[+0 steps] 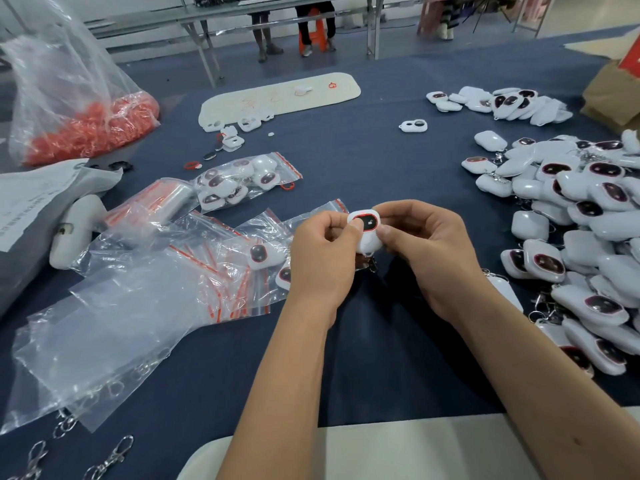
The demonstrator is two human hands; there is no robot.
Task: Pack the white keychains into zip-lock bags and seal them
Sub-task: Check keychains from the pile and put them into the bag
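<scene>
We've got one keychain (365,233) pinched between both hands above the table (363,161) at frame centre: left hand (320,258) fingers curled on its left edge, right hand (427,251) fingers curled on its right side, red-rimmed dark face up, metal clip hanging below. Open bag (270,244) lies just at 9 o'clock of the hands with two keychains inside, filled bag (242,180) at 10 o'clock beyond it, empty bags (138,306) at 8 o'clock. Loose keychain pile (571,237) sits at 3 o'clock, smaller pile (502,103) at 1 o'clock, well apart.
</scene>
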